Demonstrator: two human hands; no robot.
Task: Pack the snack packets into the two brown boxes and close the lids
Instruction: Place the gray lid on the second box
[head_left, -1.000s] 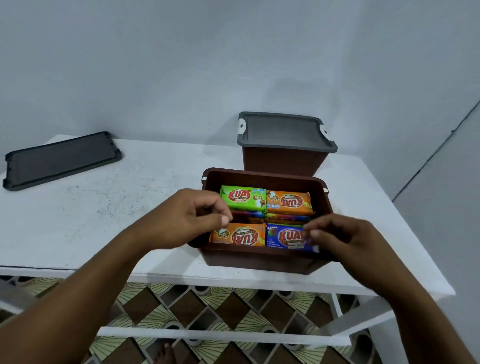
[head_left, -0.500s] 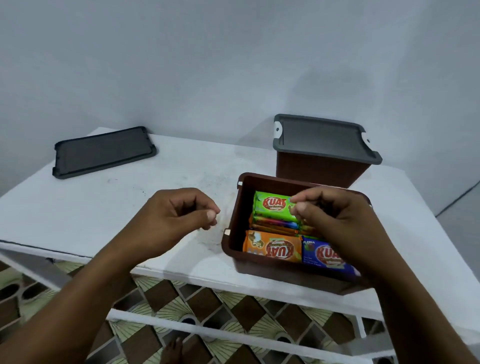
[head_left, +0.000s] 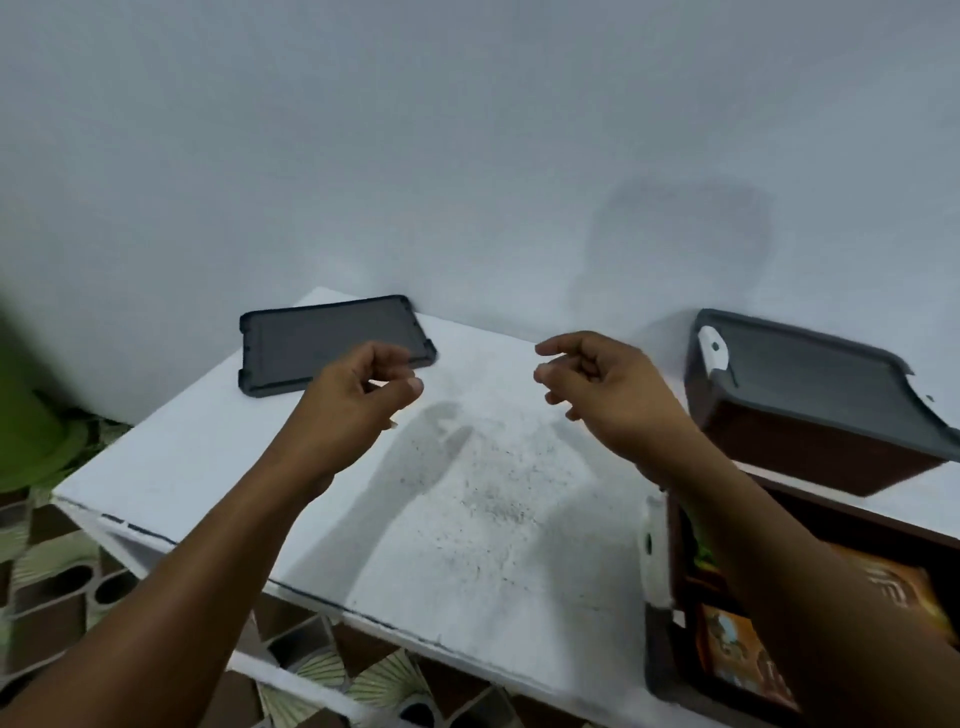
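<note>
Left hand (head_left: 363, 400) and right hand (head_left: 602, 389) are hovering apart above the tabletop (head_left: 467, 519), loosely curled, empty; grey lid (head_left: 311, 348) is lying at eleven o'clock.

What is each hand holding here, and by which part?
Nothing. The left hand and the right hand hover above the white table, fingers loosely curled and empty. The loose grey lid lies flat on the table beyond them.

Dim, soft shadows, motion blur rt.
</note>
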